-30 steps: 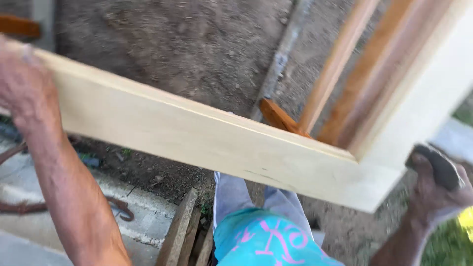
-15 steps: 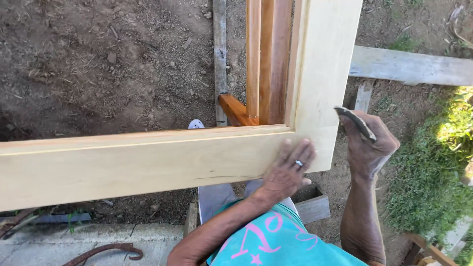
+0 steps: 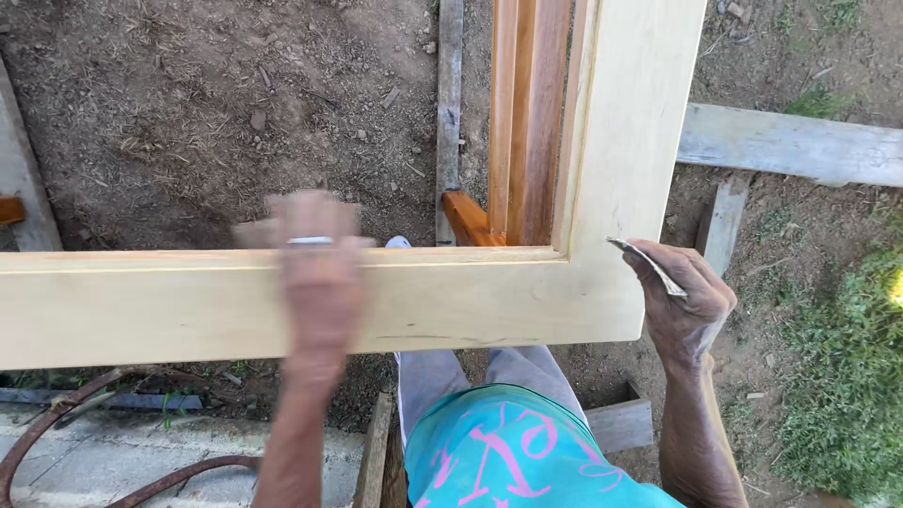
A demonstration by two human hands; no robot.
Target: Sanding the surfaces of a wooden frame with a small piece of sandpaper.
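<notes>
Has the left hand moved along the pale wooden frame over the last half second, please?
Yes. The left hand has slid left along the pale wooden frame, away from its corner beside the right hand, and now lies blurred mid-rail.

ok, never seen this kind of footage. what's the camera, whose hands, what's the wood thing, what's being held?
There is no machine here: a person works with bare hands, and one camera worn on their head looks down. The pale wooden frame is an L-shaped corner joint, held above bare dirt ground. The left hand, wearing a ring, lies flat on the frame's horizontal piece and is blurred. The right hand sits at the frame's outer corner, pinching a thin folded sheet, possibly sandpaper. Beyond the frame stand darker reddish wooden strips. The teal shirt at the bottom is the person's own.
</notes>
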